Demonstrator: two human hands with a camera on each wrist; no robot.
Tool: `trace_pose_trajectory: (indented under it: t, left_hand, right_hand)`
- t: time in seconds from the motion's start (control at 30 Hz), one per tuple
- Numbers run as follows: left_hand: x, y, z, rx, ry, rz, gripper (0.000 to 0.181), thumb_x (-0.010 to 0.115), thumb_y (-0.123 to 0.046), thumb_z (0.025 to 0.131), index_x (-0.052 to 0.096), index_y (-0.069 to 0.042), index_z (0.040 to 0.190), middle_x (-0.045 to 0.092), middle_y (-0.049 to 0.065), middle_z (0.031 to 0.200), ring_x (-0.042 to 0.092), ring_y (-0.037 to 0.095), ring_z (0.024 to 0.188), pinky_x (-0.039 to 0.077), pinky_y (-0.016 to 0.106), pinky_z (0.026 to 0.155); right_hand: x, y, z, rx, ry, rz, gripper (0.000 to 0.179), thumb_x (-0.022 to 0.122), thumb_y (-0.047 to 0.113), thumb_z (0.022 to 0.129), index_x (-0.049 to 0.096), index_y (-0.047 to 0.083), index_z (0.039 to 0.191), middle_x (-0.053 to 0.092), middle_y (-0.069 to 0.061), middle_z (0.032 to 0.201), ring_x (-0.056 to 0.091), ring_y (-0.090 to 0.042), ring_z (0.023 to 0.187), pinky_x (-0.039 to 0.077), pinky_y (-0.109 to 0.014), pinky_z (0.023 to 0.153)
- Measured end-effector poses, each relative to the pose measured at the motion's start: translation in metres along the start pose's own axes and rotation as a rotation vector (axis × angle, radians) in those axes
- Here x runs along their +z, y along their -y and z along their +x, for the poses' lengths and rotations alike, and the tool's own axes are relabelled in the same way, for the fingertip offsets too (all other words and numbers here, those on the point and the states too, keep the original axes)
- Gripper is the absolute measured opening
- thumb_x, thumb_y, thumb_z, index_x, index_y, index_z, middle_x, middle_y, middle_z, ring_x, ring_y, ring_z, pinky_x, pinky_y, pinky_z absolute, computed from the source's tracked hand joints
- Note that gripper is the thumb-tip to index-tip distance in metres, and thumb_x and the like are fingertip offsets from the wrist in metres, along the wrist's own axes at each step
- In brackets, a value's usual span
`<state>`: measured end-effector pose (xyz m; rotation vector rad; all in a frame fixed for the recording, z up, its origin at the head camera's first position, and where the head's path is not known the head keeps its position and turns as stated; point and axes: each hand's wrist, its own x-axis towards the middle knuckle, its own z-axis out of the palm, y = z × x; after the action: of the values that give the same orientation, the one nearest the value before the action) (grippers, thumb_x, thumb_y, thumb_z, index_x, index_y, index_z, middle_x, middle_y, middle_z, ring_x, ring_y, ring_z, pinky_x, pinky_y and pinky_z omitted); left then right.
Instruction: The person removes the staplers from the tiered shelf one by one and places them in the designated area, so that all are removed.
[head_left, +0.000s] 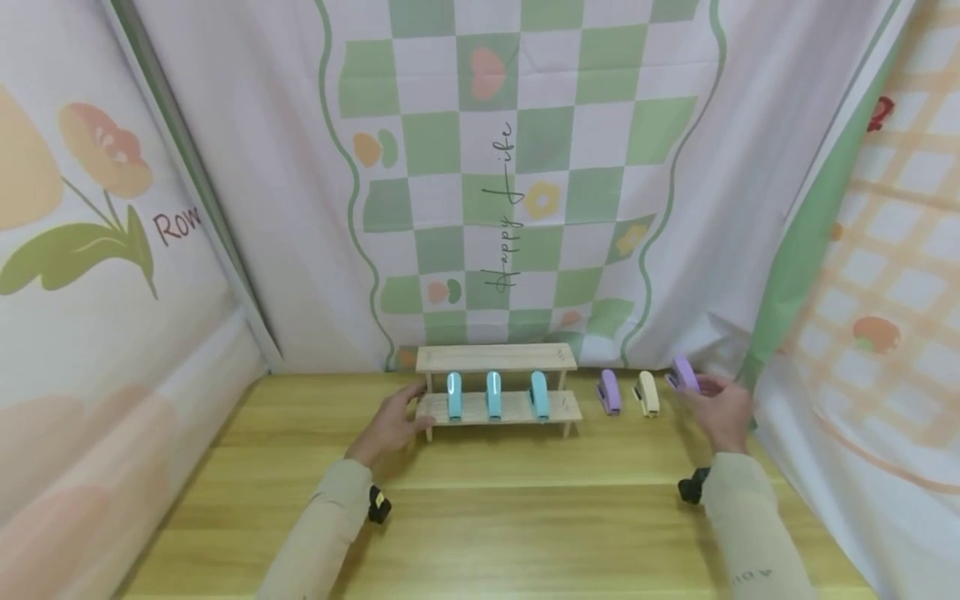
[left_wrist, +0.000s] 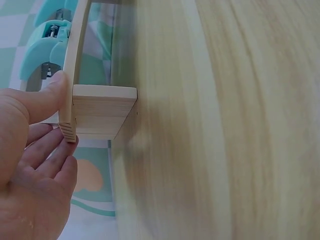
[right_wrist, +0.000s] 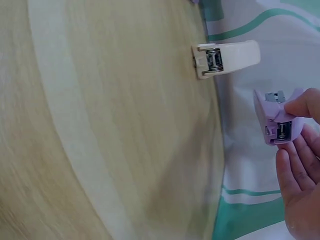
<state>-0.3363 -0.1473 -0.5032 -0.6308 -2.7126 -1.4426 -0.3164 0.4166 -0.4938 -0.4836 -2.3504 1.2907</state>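
Observation:
My left hand grips the left end of a two-tier wooden rack, thumb on the lower board's face and fingers behind it in the left wrist view. On that lower board stand three light-blue staplers in a row, spaced apart. Over at the right, my right hand pinches a purple stapler between thumb and fingers, tilted. Beside it on the table are a cream stapler and, further left, another purple stapler.
The rack's upper board bears nothing and sits close against the checked curtain at the back. A wood-grain table lies under everything. Printed cloths hang at both sides, the right one near the right hand.

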Motion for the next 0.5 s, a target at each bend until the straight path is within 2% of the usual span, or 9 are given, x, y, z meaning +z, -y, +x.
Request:
trace_pose_trajectory:
  t: [0.1, 0.2, 0.3, 0.37, 0.43, 0.5]
  left_hand:
    - [-0.001, 0.000, 0.000, -0.006, 0.001, 0.009, 0.075, 0.077, -0.011, 0.095, 0.041, -0.003, 0.160, 0.051, 0.020, 0.160, 0.041, 0.044, 0.153, 0.028, 0.063, 0.130]
    - [-0.001, -0.002, -0.001, -0.011, 0.009, 0.014, 0.076, 0.077, -0.012, 0.095, 0.040, -0.003, 0.161, 0.049, 0.020, 0.162, 0.040, 0.043, 0.154, 0.027, 0.063, 0.130]
    - [-0.001, -0.002, -0.001, 0.000, 0.009, 0.014, 0.075, 0.077, -0.012, 0.095, 0.040, -0.002, 0.160, 0.050, 0.021, 0.161, 0.040, 0.044, 0.153, 0.029, 0.063, 0.130]
    - [-0.001, -0.002, -0.001, 0.006, 0.008, 0.016, 0.075, 0.077, -0.012, 0.096, 0.040, -0.001, 0.160, 0.050, 0.021, 0.161, 0.041, 0.045, 0.153, 0.030, 0.063, 0.129]
    - [-0.001, -0.001, -0.001, 0.012, 0.006, 0.012, 0.075, 0.077, -0.012, 0.095, 0.040, -0.001, 0.160, 0.050, 0.022, 0.161, 0.041, 0.045, 0.153, 0.030, 0.063, 0.129]
    - [-0.001, -0.001, 0.000, 0.011, 0.006, 0.012, 0.075, 0.076, -0.013, 0.096, 0.040, -0.001, 0.160, 0.050, 0.021, 0.161, 0.041, 0.045, 0.153, 0.030, 0.063, 0.129]
  right_hand:
    - [0.002, -0.006, 0.002, 0.029, 0.029, -0.027, 0.047, 0.078, 0.016, 0.094, 0.066, -0.002, 0.136, 0.068, -0.029, 0.134, 0.058, 0.008, 0.075, 0.058, -0.012, 0.066]
    - [0.003, -0.010, 0.002, 0.046, 0.025, -0.067, 0.047, 0.077, 0.014, 0.093, 0.066, 0.000, 0.136, 0.068, -0.028, 0.135, 0.066, -0.006, 0.085, 0.058, -0.017, 0.070]
    - [0.004, -0.012, 0.002, 0.058, 0.009, -0.101, 0.045, 0.076, 0.014, 0.092, 0.068, 0.000, 0.134, 0.069, -0.028, 0.135, 0.069, -0.028, 0.104, 0.059, -0.033, 0.089]
    - [0.004, -0.013, 0.001, 0.061, 0.012, -0.110, 0.045, 0.076, 0.014, 0.093, 0.068, -0.001, 0.134, 0.068, -0.029, 0.135, 0.064, -0.041, 0.118, 0.052, -0.051, 0.102]
    - [0.004, -0.014, 0.000, 0.059, 0.021, -0.114, 0.044, 0.075, 0.014, 0.093, 0.067, -0.003, 0.133, 0.067, -0.030, 0.135, 0.060, -0.046, 0.123, 0.044, -0.061, 0.111]
    - [0.004, -0.016, 0.000, 0.059, 0.028, -0.111, 0.045, 0.075, 0.014, 0.093, 0.067, -0.005, 0.133, 0.067, -0.031, 0.135, 0.058, -0.048, 0.125, 0.038, -0.066, 0.116]
